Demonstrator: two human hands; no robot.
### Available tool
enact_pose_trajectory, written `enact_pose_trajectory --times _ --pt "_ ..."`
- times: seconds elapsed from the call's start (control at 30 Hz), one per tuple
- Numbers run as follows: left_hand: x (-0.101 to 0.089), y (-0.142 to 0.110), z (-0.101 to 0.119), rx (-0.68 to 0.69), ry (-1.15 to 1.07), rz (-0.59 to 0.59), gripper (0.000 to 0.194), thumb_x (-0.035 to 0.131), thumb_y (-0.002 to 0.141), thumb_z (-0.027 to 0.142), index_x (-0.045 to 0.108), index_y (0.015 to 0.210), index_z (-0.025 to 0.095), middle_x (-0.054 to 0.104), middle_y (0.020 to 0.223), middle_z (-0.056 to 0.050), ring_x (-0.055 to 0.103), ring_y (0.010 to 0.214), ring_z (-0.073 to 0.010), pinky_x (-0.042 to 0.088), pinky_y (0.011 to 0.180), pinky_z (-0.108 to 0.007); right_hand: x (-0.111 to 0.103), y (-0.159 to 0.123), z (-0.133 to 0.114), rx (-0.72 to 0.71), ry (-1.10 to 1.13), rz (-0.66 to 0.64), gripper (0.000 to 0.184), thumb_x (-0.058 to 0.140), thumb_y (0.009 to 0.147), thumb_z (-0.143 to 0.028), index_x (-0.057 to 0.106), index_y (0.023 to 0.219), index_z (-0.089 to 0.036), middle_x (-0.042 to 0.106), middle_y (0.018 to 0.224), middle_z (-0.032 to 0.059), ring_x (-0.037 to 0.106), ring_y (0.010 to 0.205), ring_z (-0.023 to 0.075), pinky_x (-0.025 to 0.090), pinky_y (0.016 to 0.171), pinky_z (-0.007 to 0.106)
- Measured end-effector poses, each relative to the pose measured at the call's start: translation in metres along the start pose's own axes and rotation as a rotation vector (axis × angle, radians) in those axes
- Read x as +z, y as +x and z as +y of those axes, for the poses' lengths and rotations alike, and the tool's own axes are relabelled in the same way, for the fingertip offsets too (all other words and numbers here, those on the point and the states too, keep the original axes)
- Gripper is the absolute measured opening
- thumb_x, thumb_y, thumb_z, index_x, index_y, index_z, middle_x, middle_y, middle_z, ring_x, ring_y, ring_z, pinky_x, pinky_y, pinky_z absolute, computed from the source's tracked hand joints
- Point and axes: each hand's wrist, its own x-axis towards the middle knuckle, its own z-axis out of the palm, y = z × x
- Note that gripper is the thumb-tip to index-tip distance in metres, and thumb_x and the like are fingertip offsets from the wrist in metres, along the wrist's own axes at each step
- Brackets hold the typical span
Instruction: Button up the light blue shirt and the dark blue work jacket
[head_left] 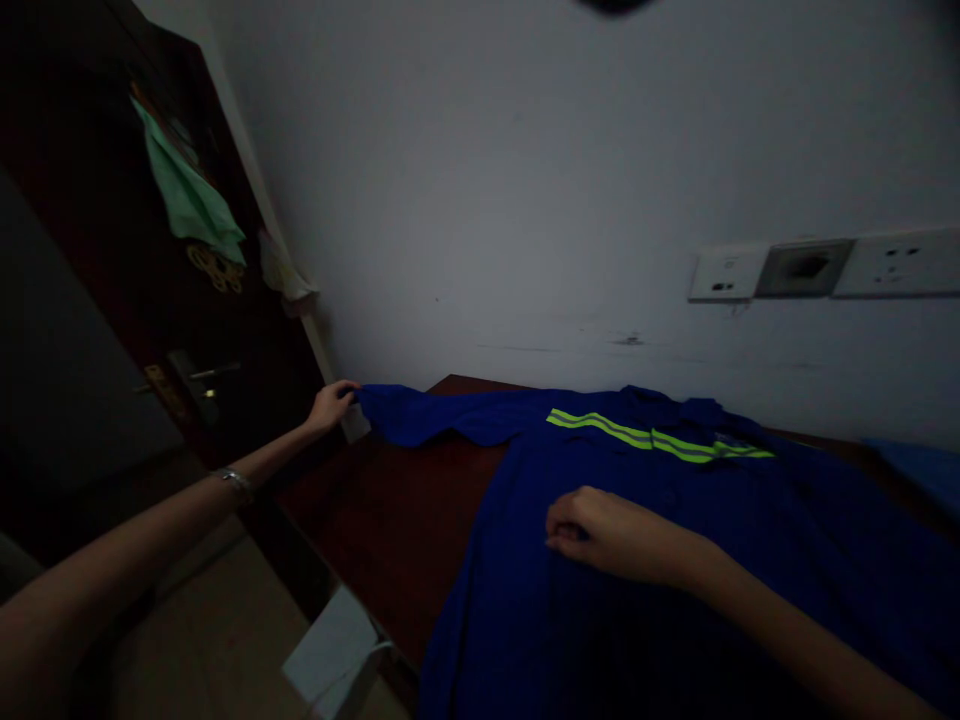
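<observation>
A blue work jacket (600, 590) with yellow-green reflective tape (600, 425) across its chest lies spread out, collar toward the wall. My left hand (334, 403) pinches the cuff end of one sleeve (442, 412), which stretches out to the left. My right hand (615, 535) is over the front of the jacket, below the tape, its fingers curled in with nothing visible in them. Whether it touches the fabric I cannot tell. The jacket's far right side fades into shadow.
Beneath the jacket is a dark red-brown table (397, 510) against a pale wall (510, 200). Wall sockets (724, 274) are at right. A dark door (97, 190) with a green cloth (187, 190) stands at left. A white box (334, 650) sits by the table's front edge.
</observation>
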Motion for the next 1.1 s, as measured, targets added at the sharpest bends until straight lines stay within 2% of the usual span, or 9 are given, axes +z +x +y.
enact_pose_trajectory --times 0.1,0.23,0.3,0.43,0.57,0.77,0.87,0.97,1.1 --pt "0.011 0.015 0.045 0.193 0.039 0.127 0.019 0.043 0.078 0.019 0.059 0.088 0.016 0.059 0.093 -0.006 0.057 0.085 -0.0170 0.048 0.074 -0.029 -0.003 -0.002 0.005 0.018 0.160 0.095 0.017 0.054 0.076 -0.028 0.067 0.082 -0.019 0.066 0.082 0.0055 0.059 0.079 0.0180 0.042 0.071 0.029" --pt "0.033 0.019 0.138 0.582 0.051 0.111 0.021 0.039 0.083 0.015 0.057 0.093 0.014 0.052 0.113 -0.009 0.049 0.105 -0.0183 0.043 0.089 -0.035 -0.005 -0.006 0.009 0.156 0.682 0.282 0.036 0.059 0.073 -0.036 0.059 0.106 -0.020 0.061 0.105 0.0082 0.059 0.091 0.0191 0.045 0.081 0.033" --pt "0.050 0.007 0.187 0.751 0.039 0.034 0.023 0.037 0.085 0.014 0.057 0.097 0.014 0.046 0.122 -0.011 0.045 0.113 -0.0196 0.041 0.092 -0.036 -0.005 -0.008 0.010 0.298 1.055 0.359 0.043 0.057 0.076 -0.037 0.050 0.114 -0.019 0.057 0.114 0.0112 0.060 0.091 0.0198 0.048 0.078 0.035" --pt "0.088 -0.039 0.264 1.017 0.023 -0.334 0.027 0.037 0.087 0.017 0.054 0.108 0.018 0.036 0.136 -0.011 0.040 0.121 -0.0221 0.039 0.095 -0.037 -0.003 -0.015 0.015 0.459 1.598 0.536 0.037 0.050 0.082 -0.036 0.044 0.114 -0.018 0.053 0.119 0.0147 0.062 0.091 0.0214 0.050 0.078 0.037" --pt "0.122 -0.087 0.302 1.140 -0.037 -0.535 0.027 0.039 0.087 0.018 0.054 0.110 0.020 0.034 0.139 -0.010 0.032 0.127 -0.0247 0.034 0.100 -0.040 0.000 -0.023 0.023 0.563 1.767 0.650 0.041 0.054 0.080 -0.040 0.042 0.112 -0.018 0.055 0.113 0.0148 0.062 0.092 0.0226 0.051 0.079 0.039" --pt "0.152 -0.119 0.312 1.223 -0.153 -0.683 0.043 0.039 0.082 0.006 0.045 0.123 0.020 0.030 0.140 -0.013 0.030 0.129 -0.0242 0.036 0.100 -0.039 -0.001 -0.029 0.035 0.487 1.798 0.662 0.024 0.049 0.082 -0.035 0.047 0.102 -0.021 0.062 0.077 0.0028 0.064 0.071 0.0171 0.051 0.075 0.039" --pt "0.161 -0.116 0.314 1.112 -0.404 -0.583 0.052 0.036 0.076 -0.001 0.044 0.123 0.018 0.037 0.134 -0.013 0.036 0.124 -0.0208 0.040 0.096 -0.036 -0.002 -0.031 0.042 0.544 1.783 0.687 0.015 0.050 0.080 -0.025 0.050 0.094 -0.021 0.062 0.073 -0.0004 0.062 0.063 0.0136 0.051 0.073 0.037" --pt "0.178 -0.097 0.321 0.810 -0.632 -0.452 0.046 0.034 0.072 -0.003 0.056 0.107 0.017 0.049 0.121 -0.010 0.051 0.106 -0.0174 0.049 0.080 -0.031 0.000 -0.031 0.050 0.562 1.757 0.698 0.013 0.053 0.076 -0.019 0.052 0.088 -0.019 0.063 0.075 0.0005 0.060 0.063 0.0126 0.050 0.072 0.035" --pt "0.215 -0.061 0.339 0.356 -0.717 -0.442 0.034 0.039 0.066 -0.001 0.061 0.088 0.013 0.059 0.096 -0.008 0.057 0.080 -0.0136 0.049 0.060 -0.022 0.001 -0.030 0.057 0.555 1.709 0.750 0.017 0.054 0.067 -0.007 0.050 0.080 -0.018 0.064 0.071 0.0008 0.061 0.063 0.0125 0.051 0.068 0.031"
